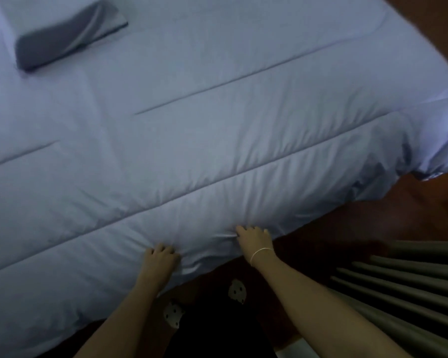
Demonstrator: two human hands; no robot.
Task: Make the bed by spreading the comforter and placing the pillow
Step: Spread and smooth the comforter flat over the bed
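Both hands are at the near edge of the comforter (pixel 217 140), side by side. The left hand (pixel 161 257) has its fingers curled into the fabric at the hem, bunching it; the right hand (pixel 254 237) is just right of it and a bit farther in, fingers also curled and pinching a small fold. A thin bracelet (pixel 260 251) shows on the right wrist.

The comforter covers most of the bed w/ its stitch lines running left-right, slanted up to the right, approx parallel to the edge the hands hold. The far-right corner (pixel 411 156) is rumpled and droops over the dark floor (pixel 373 223). That slack lies right of the hands, so the right hand is nearer; prob. the next pull goes toward the person and rightward.

The pillow (pixel 67 34) lies far left, well apart from both hands, its long axis slanted. Pleated curtains (pixel 411 280) hang near right.
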